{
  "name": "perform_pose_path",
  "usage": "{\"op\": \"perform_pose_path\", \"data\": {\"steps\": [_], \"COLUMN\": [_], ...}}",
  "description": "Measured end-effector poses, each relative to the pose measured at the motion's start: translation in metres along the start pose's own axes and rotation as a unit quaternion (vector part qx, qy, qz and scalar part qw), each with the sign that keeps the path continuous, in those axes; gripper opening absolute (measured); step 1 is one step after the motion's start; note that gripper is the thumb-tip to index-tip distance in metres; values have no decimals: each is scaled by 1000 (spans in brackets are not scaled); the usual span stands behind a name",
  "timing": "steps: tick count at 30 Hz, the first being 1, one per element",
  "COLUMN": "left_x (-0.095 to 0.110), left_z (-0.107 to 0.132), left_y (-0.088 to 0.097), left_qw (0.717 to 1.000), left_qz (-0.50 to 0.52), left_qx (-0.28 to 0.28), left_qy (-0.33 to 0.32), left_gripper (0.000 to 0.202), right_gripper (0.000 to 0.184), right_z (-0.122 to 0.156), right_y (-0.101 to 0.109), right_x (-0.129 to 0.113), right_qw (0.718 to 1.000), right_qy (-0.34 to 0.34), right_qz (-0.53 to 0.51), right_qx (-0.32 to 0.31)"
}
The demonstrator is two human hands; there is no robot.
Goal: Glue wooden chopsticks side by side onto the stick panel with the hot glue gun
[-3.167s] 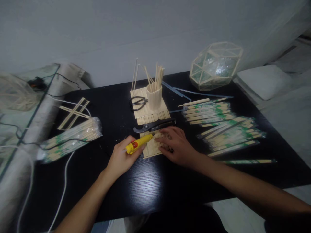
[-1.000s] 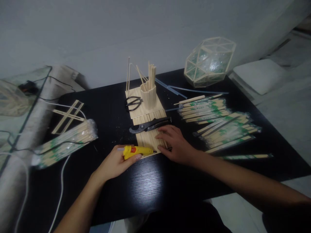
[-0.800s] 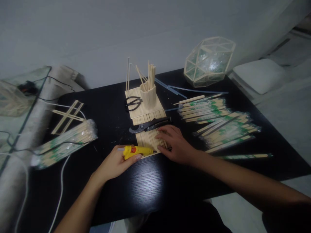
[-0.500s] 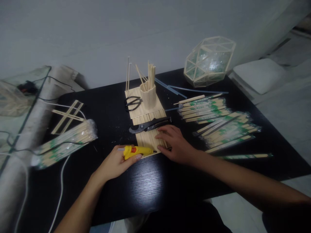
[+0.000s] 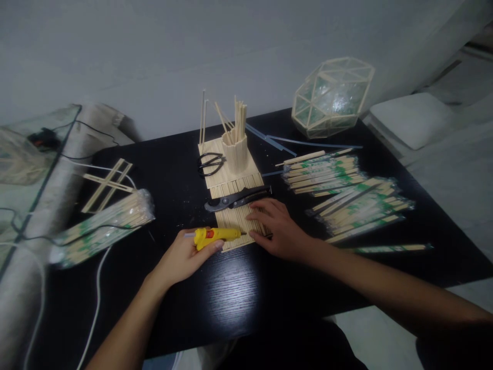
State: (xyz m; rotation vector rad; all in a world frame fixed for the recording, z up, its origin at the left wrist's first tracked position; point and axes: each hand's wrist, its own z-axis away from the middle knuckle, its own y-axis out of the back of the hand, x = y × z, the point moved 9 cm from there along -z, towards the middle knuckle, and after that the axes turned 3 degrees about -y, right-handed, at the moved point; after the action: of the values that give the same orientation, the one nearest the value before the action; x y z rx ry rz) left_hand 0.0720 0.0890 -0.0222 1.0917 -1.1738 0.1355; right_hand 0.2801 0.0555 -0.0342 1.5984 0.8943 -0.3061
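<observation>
My left hand (image 5: 185, 261) is wrapped round a yellow hot glue gun (image 5: 217, 235) with its nozzle pointing right, low over a flat panel of wooden sticks (image 5: 231, 222). My right hand (image 5: 279, 231) rests on the panel's right edge, fingers parted, close to the nozzle tip; no held thing shows in it. Across the panel, just beyond that hand, lie black-handled cutters (image 5: 239, 198). Behind them, a wooden base (image 5: 211, 177) carries black-handled scissors (image 5: 210, 163) and a stick-built cup (image 5: 235, 155) with several upright sticks.
Packs of wrapped chopsticks (image 5: 358, 205) lie on the right of the black table (image 5: 185, 318). Another pack (image 5: 103, 231) and loose sticks (image 5: 106, 185) are at the left, with a white cable (image 5: 98, 293). A faceted stick-framed form (image 5: 333, 97) stands at the back right. Clear glue sticks (image 5: 269, 140) lie behind.
The glue gun has shifted slightly up and to the left, showing more of the panel's near edge. My right hand stays almost where it was.
</observation>
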Motion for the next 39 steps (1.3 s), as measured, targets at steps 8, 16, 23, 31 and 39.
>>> {"op": "perform_pose_path", "data": {"steps": [8, 16, 23, 31, 39], "left_x": [-1, 4, 0, -10, -5], "left_z": [1, -2, 1, 2, 1], "left_y": [1, 3, 2, 4, 5], "left_qw": [1000, 999, 998, 997, 996], "left_qz": [-17, -36, -38, -32, 4], "left_qx": [13, 33, 40, 60, 83], "left_qy": [-3, -17, -5, 30, 13], "left_gripper": [32, 37, 39, 37, 32], "right_gripper": [25, 26, 26, 27, 27], "right_z": [0, 0, 0, 0, 0], "right_y": [0, 1, 0, 0, 2], "right_x": [0, -1, 0, 0, -2], "right_qw": [1000, 1000, 1000, 1000, 1000], "right_qy": [3, 13, 7, 5, 12], "right_qz": [-2, 0, 1, 2, 0], "right_qx": [6, 12, 8, 6, 11]}}
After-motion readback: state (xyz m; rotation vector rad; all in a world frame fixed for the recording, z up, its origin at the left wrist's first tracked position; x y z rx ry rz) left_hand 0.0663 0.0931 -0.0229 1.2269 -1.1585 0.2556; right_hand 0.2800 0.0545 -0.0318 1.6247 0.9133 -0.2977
